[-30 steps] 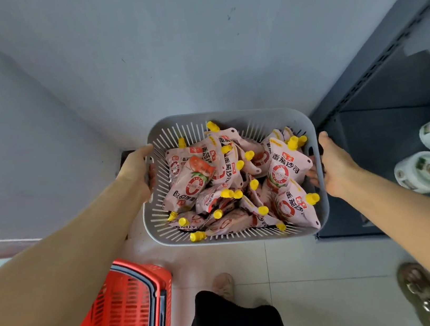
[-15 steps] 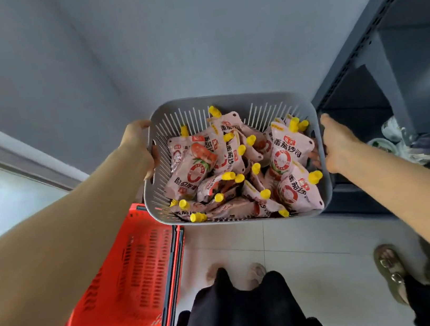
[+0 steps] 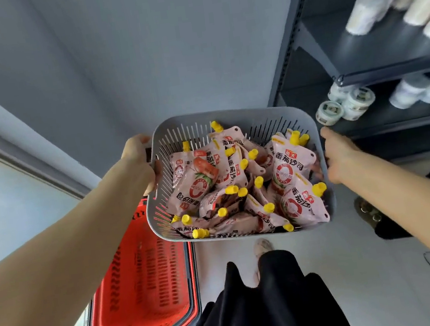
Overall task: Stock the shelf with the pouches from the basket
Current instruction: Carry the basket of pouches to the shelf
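Gripping opposite rims, my left hand [image 3: 138, 160] and right hand [image 3: 337, 154] hold the grey slotted basket [image 3: 229, 118] between them; pink-white pouches [image 3: 287, 172] with yellow caps [image 3: 319, 189] lie heaped inside.

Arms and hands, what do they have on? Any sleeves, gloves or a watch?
Nothing at all. The left arm and right arm are bare as far as the picture shows, with no sleeves in view. The left hand and right hand wear no gloves, and no watch, bracelet or ring shows on the sides we can see.
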Tool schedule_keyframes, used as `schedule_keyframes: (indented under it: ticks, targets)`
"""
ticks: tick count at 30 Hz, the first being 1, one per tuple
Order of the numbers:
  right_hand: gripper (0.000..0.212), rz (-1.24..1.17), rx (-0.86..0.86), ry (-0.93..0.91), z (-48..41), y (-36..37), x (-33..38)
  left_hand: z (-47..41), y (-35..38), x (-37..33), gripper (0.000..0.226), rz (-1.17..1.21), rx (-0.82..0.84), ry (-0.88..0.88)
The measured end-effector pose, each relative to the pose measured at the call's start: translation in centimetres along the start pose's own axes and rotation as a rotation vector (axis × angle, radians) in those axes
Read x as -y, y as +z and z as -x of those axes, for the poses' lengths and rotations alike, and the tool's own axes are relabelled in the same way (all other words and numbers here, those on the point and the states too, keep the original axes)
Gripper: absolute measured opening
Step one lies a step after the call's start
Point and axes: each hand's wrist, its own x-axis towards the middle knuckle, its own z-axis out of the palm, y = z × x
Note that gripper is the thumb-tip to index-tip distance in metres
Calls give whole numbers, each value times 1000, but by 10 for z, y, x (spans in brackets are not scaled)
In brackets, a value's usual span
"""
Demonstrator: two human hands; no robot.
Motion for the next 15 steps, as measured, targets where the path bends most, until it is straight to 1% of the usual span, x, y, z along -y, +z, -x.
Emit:
schedule_keyframes:
  ticks: [5, 9, 13, 15]
  targets:
    - [40, -104, -77, 66, 67, -50, -53, 33, -4, 31, 29, -186, 27, 44]
    - [35, -205, -142, 131, 104, -99, -101, 54, 12, 64, 27, -355, 71, 94]
    - [30, -328, -228, 172, 133, -158, -144, 76, 41, 106, 35, -485, 126, 70]
    - [30, -368, -274, 184, 145, -192, -164, 90, 60, 131, 47, -568, 167, 73]
